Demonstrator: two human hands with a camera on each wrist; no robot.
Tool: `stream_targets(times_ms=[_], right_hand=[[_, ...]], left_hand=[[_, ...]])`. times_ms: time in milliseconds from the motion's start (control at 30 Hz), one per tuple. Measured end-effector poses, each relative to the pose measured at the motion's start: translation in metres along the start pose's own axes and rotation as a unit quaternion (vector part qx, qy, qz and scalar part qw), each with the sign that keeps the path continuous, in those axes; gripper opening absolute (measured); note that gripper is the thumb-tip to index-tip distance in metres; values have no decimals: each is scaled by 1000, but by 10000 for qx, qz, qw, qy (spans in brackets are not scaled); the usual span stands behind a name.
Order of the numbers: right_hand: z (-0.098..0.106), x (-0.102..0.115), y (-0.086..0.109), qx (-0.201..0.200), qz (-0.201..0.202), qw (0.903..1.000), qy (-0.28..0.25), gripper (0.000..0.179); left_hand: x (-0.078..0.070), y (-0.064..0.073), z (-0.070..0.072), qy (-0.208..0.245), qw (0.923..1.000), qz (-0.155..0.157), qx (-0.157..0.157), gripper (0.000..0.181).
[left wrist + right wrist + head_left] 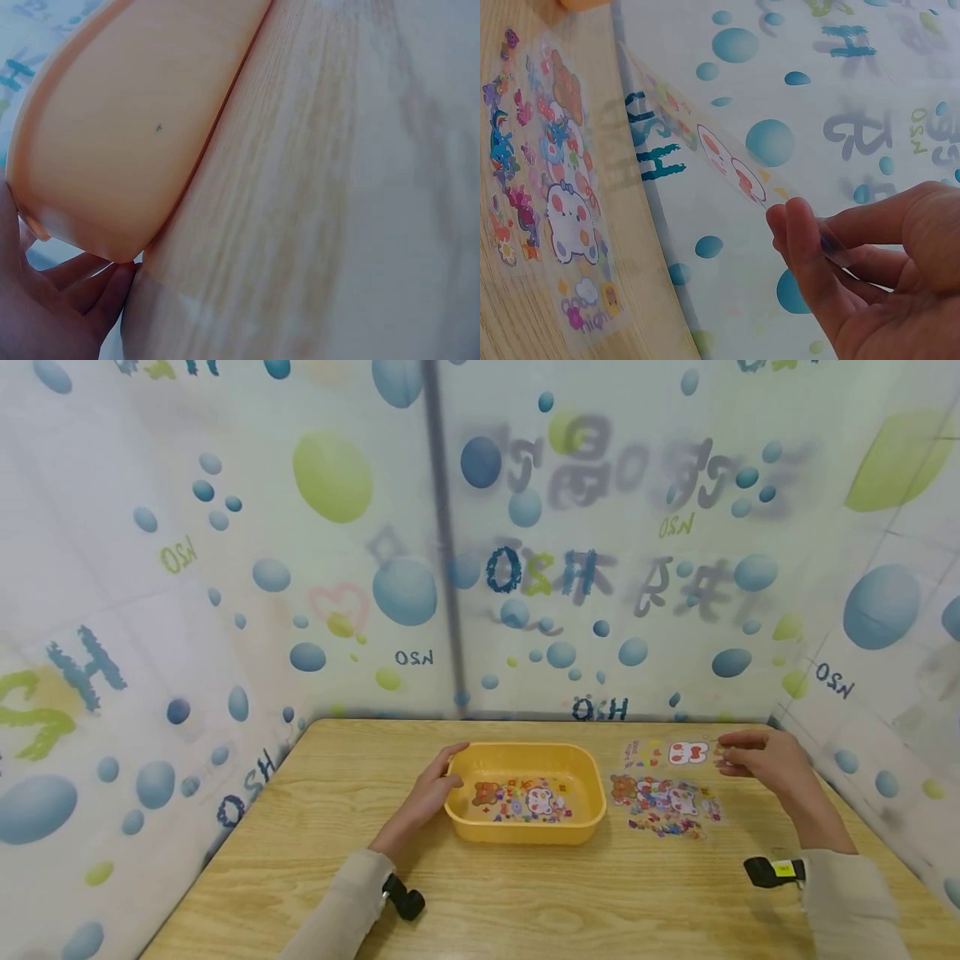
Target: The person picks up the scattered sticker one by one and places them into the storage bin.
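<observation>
A yellow plastic basin (525, 833) sits on the table, with a clear sticker sheet (538, 800) of cartoon animals lying inside. My left hand (429, 787) grips the basin's left end, thumb over the rim. In the left wrist view, the fingers of that hand (56, 307) reach under the basin's outer wall (142, 127). To the right, my right hand (776, 768) pinches the edge of a clear sticker sheet (686, 753) with a white rabbit on it. The right wrist view shows this sheet (724, 157) raised and tilted between thumb and fingers (802, 232).
Overlapping sticker sheets (667, 802) lie flat on the wooden table (510, 902), right of the basin. A patterned curtain (360, 552) hangs along the table's back edge and both sides. Both wrists carry small black cameras (405, 902).
</observation>
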State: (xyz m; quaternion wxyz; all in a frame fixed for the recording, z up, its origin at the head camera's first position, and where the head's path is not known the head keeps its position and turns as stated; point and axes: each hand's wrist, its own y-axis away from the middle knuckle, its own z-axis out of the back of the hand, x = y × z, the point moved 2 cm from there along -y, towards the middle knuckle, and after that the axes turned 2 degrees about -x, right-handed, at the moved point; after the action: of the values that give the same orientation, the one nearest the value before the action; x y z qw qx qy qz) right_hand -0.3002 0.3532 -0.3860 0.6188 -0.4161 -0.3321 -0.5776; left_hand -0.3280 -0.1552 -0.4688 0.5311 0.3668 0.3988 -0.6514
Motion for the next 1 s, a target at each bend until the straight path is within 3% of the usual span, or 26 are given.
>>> stream_targets(times_ms=[233,500,1000], right_hand=[[-1,2,1,-12,118,9999,50,43],[-3,9,2,-35,-25,9997,250,44],[-16,34,8,-98,422,9989,174,46]], left_hand=[[0,-1,0,-3,10000,-34,31,64],[1,-1,0,10,10000,-3,10,64],[-1,0,1,-41,10000,16,-11,64]])
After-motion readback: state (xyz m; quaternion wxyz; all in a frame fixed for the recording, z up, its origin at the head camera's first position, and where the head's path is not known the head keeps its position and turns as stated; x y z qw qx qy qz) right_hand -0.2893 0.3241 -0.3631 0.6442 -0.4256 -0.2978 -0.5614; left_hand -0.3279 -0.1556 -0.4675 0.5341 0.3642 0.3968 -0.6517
